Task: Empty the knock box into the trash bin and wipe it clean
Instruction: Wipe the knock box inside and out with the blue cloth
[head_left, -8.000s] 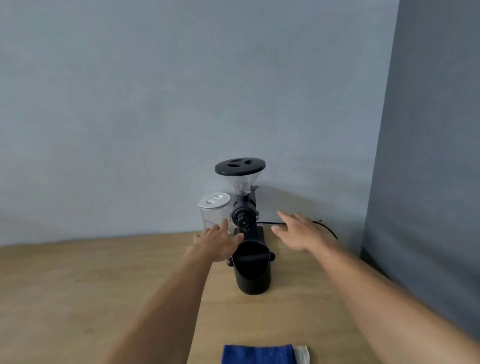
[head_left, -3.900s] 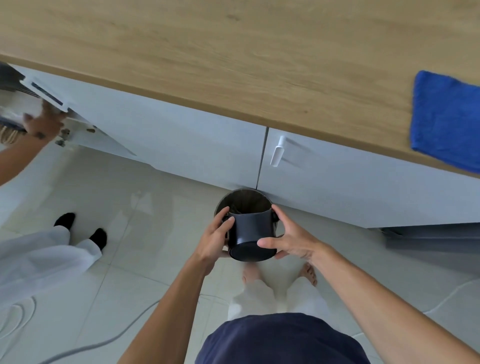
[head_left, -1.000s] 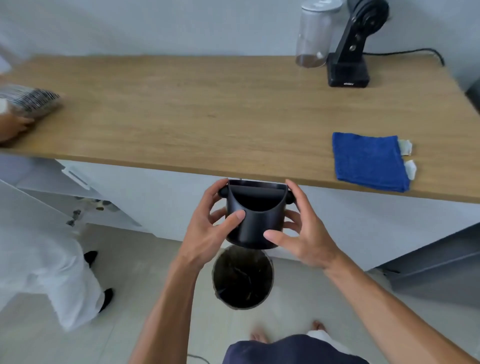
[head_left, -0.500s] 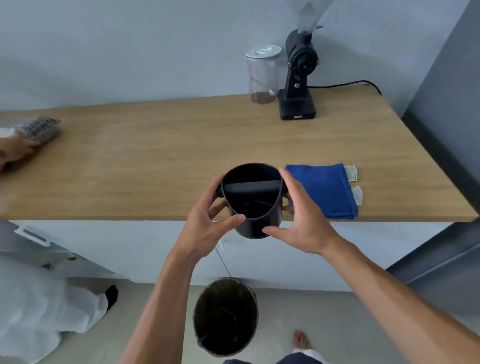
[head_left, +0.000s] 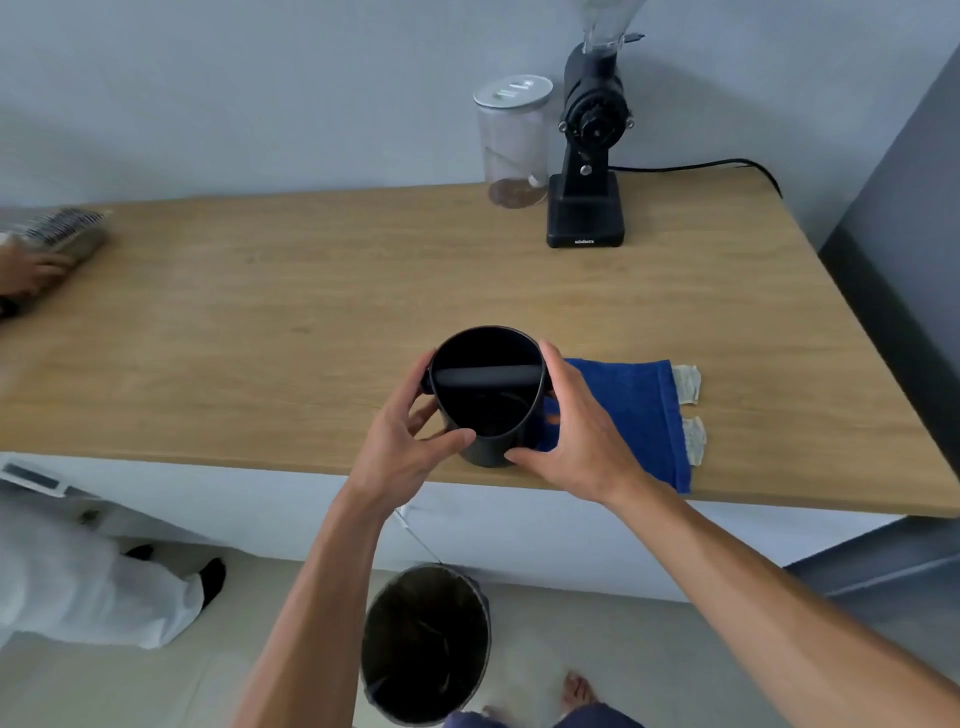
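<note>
At counter (head_left: 260, 312) front edge, left hand (head_left: 400, 447) & right hand (head_left: 582, 441) both grip upright knock box (head_left: 485, 415) beside blue cloth (head_left: 634, 410).

The knock box (head_left: 487, 400), lifted from beside the grinder (head_left: 589, 156) and tipped over the trash bin (head_left: 425, 644) seconds ago, is back upright at the table (head_left: 260, 322) front edge, gripped by both hands, beside the blue cloth (head_left: 631, 415).

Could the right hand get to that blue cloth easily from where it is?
Probably yes. The right hand already hovers over the blue cloth, nothing between them, but it holds the knock box with the left hand and must let go.
</note>
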